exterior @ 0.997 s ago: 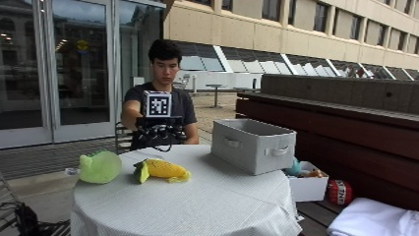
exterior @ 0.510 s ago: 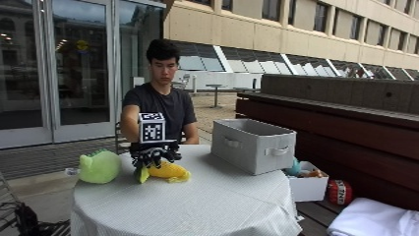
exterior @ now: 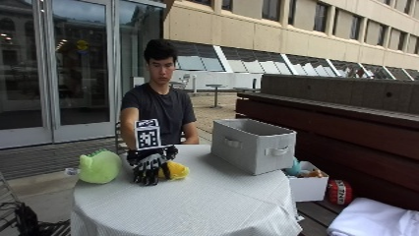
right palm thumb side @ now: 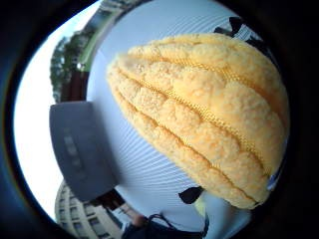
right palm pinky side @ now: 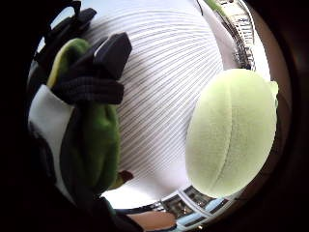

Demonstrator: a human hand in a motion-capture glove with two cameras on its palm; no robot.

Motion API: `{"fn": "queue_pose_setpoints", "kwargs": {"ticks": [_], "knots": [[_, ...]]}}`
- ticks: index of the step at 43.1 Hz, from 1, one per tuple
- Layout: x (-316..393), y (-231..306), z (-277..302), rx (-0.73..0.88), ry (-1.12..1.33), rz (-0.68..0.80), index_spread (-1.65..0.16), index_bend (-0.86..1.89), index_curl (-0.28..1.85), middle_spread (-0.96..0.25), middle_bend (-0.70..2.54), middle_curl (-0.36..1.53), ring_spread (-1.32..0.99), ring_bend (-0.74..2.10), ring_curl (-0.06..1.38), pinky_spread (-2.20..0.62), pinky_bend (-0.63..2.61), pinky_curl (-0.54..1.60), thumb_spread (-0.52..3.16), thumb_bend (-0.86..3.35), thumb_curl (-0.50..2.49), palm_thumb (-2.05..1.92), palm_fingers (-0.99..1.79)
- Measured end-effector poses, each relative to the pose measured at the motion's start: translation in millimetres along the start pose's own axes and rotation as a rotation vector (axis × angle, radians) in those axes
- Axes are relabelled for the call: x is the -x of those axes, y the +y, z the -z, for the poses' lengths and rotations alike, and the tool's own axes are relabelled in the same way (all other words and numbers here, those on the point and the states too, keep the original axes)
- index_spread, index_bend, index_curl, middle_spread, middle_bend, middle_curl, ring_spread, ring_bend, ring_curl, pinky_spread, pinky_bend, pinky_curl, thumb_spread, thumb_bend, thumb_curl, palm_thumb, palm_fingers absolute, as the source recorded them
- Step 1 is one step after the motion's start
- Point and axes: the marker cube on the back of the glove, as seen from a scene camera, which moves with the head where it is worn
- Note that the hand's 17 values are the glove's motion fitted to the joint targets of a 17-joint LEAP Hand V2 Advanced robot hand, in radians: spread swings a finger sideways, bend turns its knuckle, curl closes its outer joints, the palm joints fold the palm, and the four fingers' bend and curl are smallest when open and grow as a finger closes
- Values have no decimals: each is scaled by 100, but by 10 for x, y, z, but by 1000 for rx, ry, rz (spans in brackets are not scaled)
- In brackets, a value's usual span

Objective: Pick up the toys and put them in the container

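Observation:
In the outside view a yellow corn-shaped plush toy (exterior: pixel 175 170) lies on the round table (exterior: pixel 216 201), left of middle. My gloved right hand (exterior: pixel 149 166) is down over it, fingers straight and pointing at the cloth, covering its left part. The thumb side palm view is filled by the yellow toy (right palm thumb side: pixel 209 109); the little finger side shows its green leaf (right palm pinky side: pixel 99 140) beside a gloved finger (right palm pinky side: pixel 104 58). A round light-green plush toy (exterior: pixel 100 167) (right palm pinky side: pixel 231 133) sits just left of the hand. The grey fabric container (exterior: pixel 252 145) (right palm thumb side: pixel 82 149) stands at the table's right.
A small white box (exterior: pixel 308 184) with toys in it sits beyond the table's right edge, with a red ball-like thing (exterior: pixel 338 191) and a white cloth (exterior: pixel 373 221) nearby. A dark wooden wall runs behind them. The person sits at the table's far side.
My gloved hand has come down from chest height onto the yellow toy on the table. The green toy and the container have stayed put.

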Motion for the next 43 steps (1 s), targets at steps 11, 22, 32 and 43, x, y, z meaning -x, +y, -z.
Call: {"fn": "queue_pose_setpoints", "kwargs": {"ticks": [11,22,32,43], "knots": [[-12,-2,267,-23,42,1,-16,80,44,-11,34,51,-29,71,42,-33,65,29,128,51,54,93,122],[32,76,747,-54,74,-18,-14,54,43,-17,68,58,-34,86,44,-42,70,33,107,40,61,84,123],[425,208,1551,-176,62,-58,-22,35,40,-28,70,58,-40,105,48,-47,74,35,90,23,64,69,120],[1103,396,2305,-357,102,115,-28,31,43,-34,80,62,-41,111,50,-49,75,36,73,14,71,68,122]]}}
